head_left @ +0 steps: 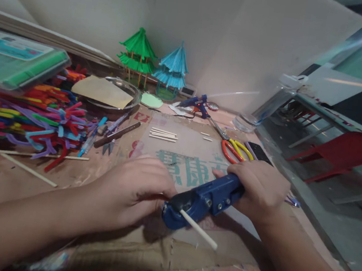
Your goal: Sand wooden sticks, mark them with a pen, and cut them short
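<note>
My right hand (256, 186) is wrapped round the handles of a blue cutting tool (207, 200) above the cardboard-covered table. A thin pale stick (199, 230) passes through the tool's jaws and sticks out toward me. My left hand (141, 192) is closed at the far side of the jaws, its fingertips partly hidden by the tool; the stick's other end is hidden there. Beyond the hands, several short cut sticks (163, 135) lie in a row, with two shorter pieces (206, 137) to their right.
Scissors (233, 148), a phone (258, 152) and a clear bottle (254, 114) are at right. A glue gun (197, 105) and green (139, 53) and blue (172, 69) paper-roofed models stand at the back. Pipe cleaners (41, 122) and a plastic case (19, 61) fill the left.
</note>
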`<state>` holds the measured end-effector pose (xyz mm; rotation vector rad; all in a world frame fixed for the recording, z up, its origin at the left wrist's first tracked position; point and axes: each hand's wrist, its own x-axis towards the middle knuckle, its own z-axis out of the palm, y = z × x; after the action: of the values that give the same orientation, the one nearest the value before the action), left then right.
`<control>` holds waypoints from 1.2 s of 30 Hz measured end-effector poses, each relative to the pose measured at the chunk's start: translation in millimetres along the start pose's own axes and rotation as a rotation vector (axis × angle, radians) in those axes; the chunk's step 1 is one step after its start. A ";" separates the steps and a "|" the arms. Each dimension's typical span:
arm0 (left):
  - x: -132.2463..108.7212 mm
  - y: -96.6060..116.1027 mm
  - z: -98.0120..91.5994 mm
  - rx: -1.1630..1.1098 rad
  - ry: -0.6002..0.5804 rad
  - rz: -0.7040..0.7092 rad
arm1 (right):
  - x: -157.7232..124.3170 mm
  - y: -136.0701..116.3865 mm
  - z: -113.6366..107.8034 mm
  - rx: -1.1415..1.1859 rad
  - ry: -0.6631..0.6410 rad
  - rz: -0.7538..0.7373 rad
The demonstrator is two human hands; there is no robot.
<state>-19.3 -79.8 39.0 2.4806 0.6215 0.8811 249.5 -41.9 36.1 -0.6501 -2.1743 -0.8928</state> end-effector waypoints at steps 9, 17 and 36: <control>-0.4 0.7 -1.3 0.021 0.058 -0.023 | -1.7 1.5 -0.2 0.027 -0.023 -0.015; 0.4 -13.1 -1.5 0.067 0.157 -0.231 | -6.1 5.6 10.8 0.020 -0.067 -0.019; 32.7 -34.3 -4.4 0.251 0.084 -0.428 | -21.6 45.5 21.8 0.068 -0.043 0.463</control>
<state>-8.5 -33.4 39.4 2.3853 1.3031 0.7767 284.2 -0.4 26.8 -1.0887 -1.9585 -0.5596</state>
